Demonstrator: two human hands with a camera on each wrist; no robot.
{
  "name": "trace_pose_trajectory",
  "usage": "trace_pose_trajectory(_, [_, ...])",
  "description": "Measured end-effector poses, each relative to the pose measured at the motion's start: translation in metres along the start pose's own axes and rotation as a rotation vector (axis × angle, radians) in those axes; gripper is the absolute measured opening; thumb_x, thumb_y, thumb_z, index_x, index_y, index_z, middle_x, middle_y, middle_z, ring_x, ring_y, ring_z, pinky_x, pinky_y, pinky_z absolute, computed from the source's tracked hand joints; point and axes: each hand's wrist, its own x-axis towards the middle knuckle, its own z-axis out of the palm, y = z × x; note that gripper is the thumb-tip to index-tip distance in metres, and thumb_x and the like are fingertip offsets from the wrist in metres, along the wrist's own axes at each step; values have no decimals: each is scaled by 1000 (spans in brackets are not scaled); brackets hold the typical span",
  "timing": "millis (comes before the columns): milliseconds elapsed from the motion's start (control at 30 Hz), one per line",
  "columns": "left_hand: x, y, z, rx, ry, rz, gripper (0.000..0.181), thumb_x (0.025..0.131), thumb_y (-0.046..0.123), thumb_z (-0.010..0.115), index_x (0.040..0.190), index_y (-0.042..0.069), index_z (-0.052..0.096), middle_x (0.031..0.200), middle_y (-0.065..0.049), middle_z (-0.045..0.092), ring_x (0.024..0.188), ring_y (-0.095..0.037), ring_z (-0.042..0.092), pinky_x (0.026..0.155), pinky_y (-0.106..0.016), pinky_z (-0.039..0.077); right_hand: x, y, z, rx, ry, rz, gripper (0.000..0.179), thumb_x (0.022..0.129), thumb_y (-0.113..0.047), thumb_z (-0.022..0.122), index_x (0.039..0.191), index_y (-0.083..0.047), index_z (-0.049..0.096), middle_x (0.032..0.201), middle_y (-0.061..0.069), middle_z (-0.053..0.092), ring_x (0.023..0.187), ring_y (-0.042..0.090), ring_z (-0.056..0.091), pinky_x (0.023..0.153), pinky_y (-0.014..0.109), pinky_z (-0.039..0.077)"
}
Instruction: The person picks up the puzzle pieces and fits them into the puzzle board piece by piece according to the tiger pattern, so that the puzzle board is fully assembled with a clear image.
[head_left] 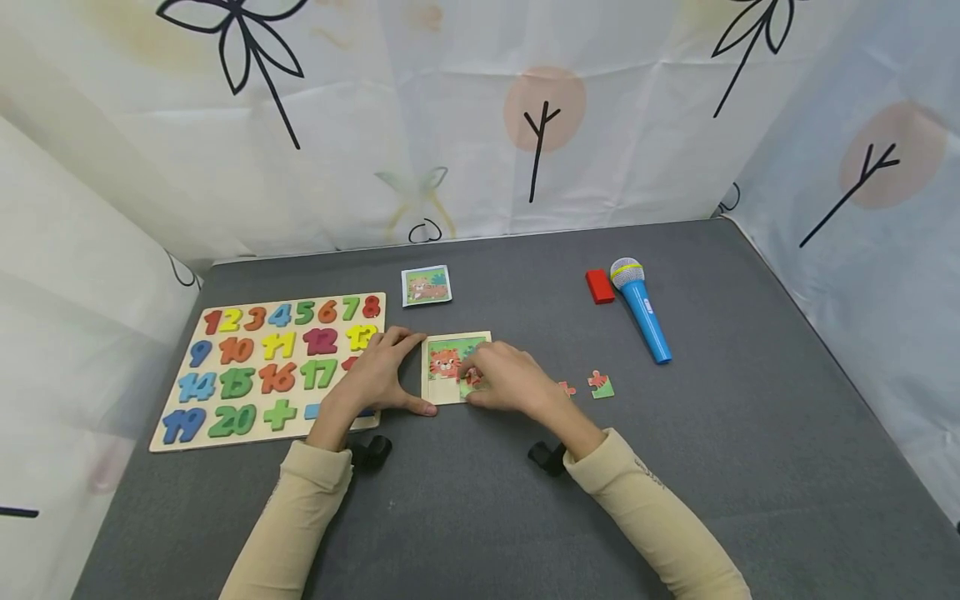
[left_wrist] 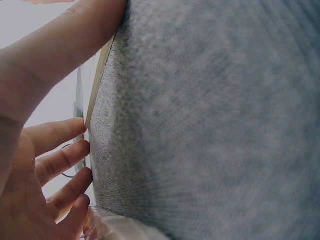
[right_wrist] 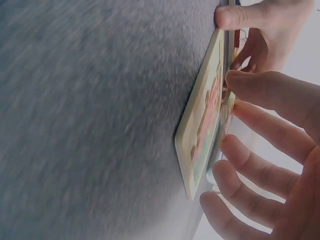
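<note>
A small wooden jigsaw board [head_left: 442,391] lies in front of me, with a red tiger face on green in its upper part and bare wood at lower left. My left hand [head_left: 378,375] is spread at the board's left side, with the fingertips near the upper left corner and the thumb at the lower left corner. Over the board's right part, my right hand [head_left: 504,379] pinches a jigsaw piece [right_wrist: 228,111] between thumb and fingers. The right wrist view shows this piece tilted just above the board's surface. Two loose jigsaw pieces, one the red and green piece [head_left: 601,385], lie right of that hand.
A wooden number puzzle [head_left: 251,329] lies at left, partly under my left hand. Behind the jigsaw board is a square picture card [head_left: 426,286] with a tiger. A red block [head_left: 599,286] and a blue toy microphone [head_left: 647,321] lie at back right. White printed cloth walls surround the grey table.
</note>
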Motion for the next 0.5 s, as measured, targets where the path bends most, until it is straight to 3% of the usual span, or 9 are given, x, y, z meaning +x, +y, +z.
trace_pose_trajectory(233, [0,-1,0,-1,12,13,117,60,58,94,155,11,44,151,-18,44,137,-41,41,111,-61,43,10,-8,9,-41,-11,-28,27,86,-16,81,113,-14,78,104,3,71,83,14,57,64,31,50])
trace_pose_trajectory(500, [-1,-2,0,6,21,32,117,60,57,95,155,10,44,150,-18,44,137,-42,43,110,-60,44,20,-16,18,-74,-24,-55,28,89,-20,80,116,-16,78,119,5,72,109,25,68,84,43,60])
